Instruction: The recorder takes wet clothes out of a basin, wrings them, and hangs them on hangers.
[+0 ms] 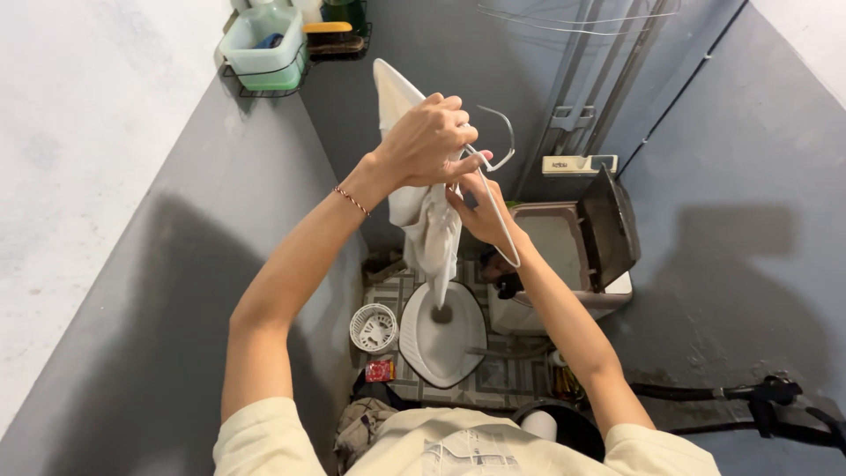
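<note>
Gripping the white cloth (429, 231) and wire hanger (499, 167) in our closed left hand (429, 141), right hand (480, 210) pinching beneath, we risk dropping the cloth into the toilet (441, 339) directly below.

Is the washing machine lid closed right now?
No, the washer has its dark lid standing raised on the right side, leaving the tub opening uncovered.

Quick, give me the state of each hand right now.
Left hand: closed, gripping the white cloth and the white hanger.
Right hand: under the left, fingers on the cloth and hanger; how firmly it grips cannot be told.
</note>
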